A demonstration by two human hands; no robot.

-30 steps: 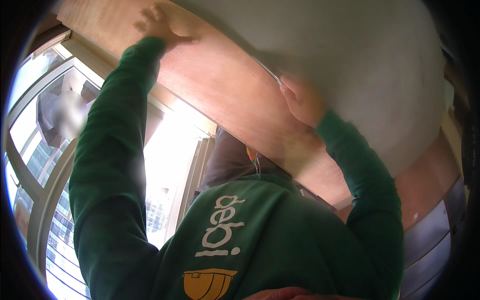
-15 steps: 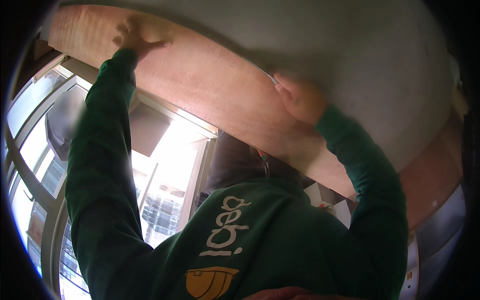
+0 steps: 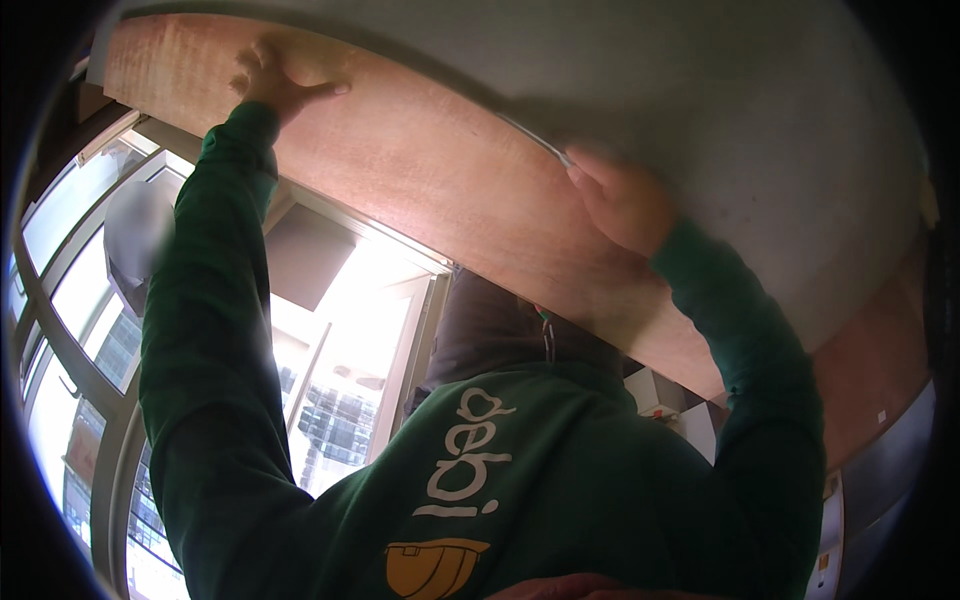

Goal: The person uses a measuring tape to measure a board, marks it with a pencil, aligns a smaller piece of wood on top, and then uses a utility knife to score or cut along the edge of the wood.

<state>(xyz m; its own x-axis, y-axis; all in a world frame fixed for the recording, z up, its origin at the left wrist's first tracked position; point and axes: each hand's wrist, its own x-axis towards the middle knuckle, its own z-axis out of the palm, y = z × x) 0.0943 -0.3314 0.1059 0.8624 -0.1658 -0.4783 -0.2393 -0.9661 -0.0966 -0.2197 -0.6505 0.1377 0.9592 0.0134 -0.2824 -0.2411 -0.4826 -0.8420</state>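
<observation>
A long reddish-brown wooden board [image 3: 420, 170] runs slantwise across the view, its far edge against a smooth grey surface [image 3: 740, 120]. My left hand [image 3: 280, 85] lies on the board's left part, fingers spread and thumb stretched out, holding nothing. At the seam between board and grey surface, my right hand [image 3: 625, 205] is closed around the end of a thin metal strip or blade [image 3: 535, 138]. The strip lies along the board's edge; its exact kind cannot be made out, and its held end is hidden in my fingers.
Bright glazed windows [image 3: 90, 300] with pale frames stand at the left, and a blurred grey rounded shape [image 3: 138, 235] is before them. A light box-like object [image 3: 655, 395] shows under the board. Another reddish-brown panel [image 3: 870, 370] is at the right.
My right hand has shifted slightly right along the board's edge, and more of the thin metal strip shows. My left hand stays spread on the board. The whole view has shifted a little.
</observation>
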